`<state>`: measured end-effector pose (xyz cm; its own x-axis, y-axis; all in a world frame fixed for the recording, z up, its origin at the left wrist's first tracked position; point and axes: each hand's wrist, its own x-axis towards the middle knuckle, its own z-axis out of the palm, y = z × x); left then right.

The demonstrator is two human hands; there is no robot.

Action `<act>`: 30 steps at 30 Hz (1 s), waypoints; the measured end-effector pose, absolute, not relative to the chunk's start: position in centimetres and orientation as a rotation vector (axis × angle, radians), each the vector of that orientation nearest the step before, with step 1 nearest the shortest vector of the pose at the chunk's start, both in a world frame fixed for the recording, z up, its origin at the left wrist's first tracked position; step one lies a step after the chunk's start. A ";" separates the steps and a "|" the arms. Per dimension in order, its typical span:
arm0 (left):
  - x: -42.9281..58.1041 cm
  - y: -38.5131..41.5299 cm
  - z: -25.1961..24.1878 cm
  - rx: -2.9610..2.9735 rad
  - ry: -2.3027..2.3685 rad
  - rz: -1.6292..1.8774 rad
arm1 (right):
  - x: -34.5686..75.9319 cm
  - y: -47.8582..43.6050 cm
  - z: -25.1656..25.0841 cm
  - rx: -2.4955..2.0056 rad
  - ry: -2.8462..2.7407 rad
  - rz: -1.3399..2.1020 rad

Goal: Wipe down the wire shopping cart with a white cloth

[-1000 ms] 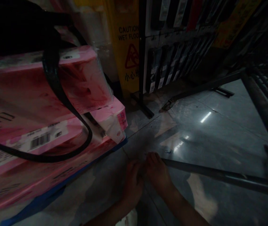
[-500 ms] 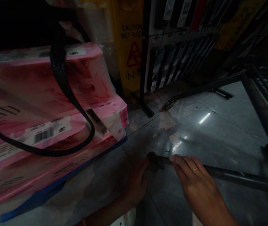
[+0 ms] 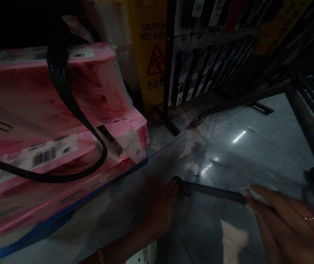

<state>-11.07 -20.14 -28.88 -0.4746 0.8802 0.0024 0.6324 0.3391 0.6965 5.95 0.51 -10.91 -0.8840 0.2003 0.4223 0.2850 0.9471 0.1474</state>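
A dark metal bar runs low over the floor, part of a rack's base frame. At its rounded left end, my left hand has its fingers closed against the tip, steadying grip partly in shadow. Farther right, my right hand is closed over the same bar, a ring on one finger. A small white cloth, perhaps a tissue, pokes out between its fingertips and the bar. The hand covers the rest of the cloth. Beneath the bar's left end is a caster, dim and partly hidden.
Pink packs are stacked at left on a blue base, with a black strap hanging over them. Behind stands a yellow wet-floor sign. A display rack holds packaged goods. The frame's far bar crosses the grey tiled floor.
My right hand has slid to the right along the bar with the white cloth. My left hand stays at the bar's left end. The view has shifted slightly.
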 end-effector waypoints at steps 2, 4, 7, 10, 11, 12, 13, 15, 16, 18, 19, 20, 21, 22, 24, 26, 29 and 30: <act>-11.2 -20.0 -28.6 1.344 2.234 0.899 | 5.1 -0.3 -11.1 -0.206 -2.743 -0.299; -11.4 -19.9 -28.3 1.347 2.237 0.893 | 4.0 -1.0 -11.5 -0.187 -2.769 -0.296; -11.6 -19.9 -28.3 1.340 2.252 0.892 | 2.0 -2.0 -12.8 -0.242 -2.807 -0.276; -11.5 -20.1 -28.3 1.356 2.250 0.937 | -0.2 -3.1 -14.7 -0.273 -2.817 -0.223; -11.5 -20.1 -28.3 1.363 2.250 0.966 | -0.9 -3.6 -15.4 -0.273 -2.824 -0.196; -11.4 -20.2 -28.3 1.372 2.250 0.994 | -1.7 -4.1 -16.1 -0.272 -2.837 -0.164; -11.4 -20.2 -28.3 1.377 2.254 1.016 | -2.4 -4.5 -16.8 -0.272 -2.856 -0.135; -11.4 -20.2 -28.3 1.379 2.263 1.029 | -3.7 -5.5 -18.2 -0.280 -2.890 -0.097; -11.4 -20.2 -28.3 1.386 2.258 1.020 | -4.3 -5.9 -19.0 -0.278 -2.899 -0.091; -11.6 -20.1 -28.4 1.391 2.256 1.006 | -5.1 -6.6 -20.3 -0.241 -2.890 -0.103; -11.6 -20.1 -28.5 1.390 2.256 0.997 | -5.4 -6.8 -20.8 -0.207 -2.878 -0.113; -11.6 -20.0 -28.5 1.387 2.260 0.989 | -5.6 -7.0 -21.2 -0.169 -2.865 -0.114; -11.6 -20.0 -28.6 1.382 2.265 0.982 | -5.7 -7.1 -21.4 -0.136 -2.854 -0.108; -11.6 -20.0 -28.7 1.379 2.270 0.978 | -5.6 -7.1 -21.4 -0.122 -2.844 -0.096; -11.6 -20.1 -28.7 1.381 2.271 0.972 | -5.2 -6.7 -20.8 -0.154 -2.849 -0.074; -11.7 -20.3 -28.8 1.396 2.264 0.973 | -4.3 -6.0 -19.5 -0.222 -2.864 -0.069; -11.8 -20.5 -28.7 1.406 2.260 0.965 | -2.2 -4.8 -17.1 -0.283 -2.818 -0.100; -11.8 -20.5 -28.6 1.404 2.262 0.958 | -1.5 -4.4 -16.2 -0.298 -2.794 -0.117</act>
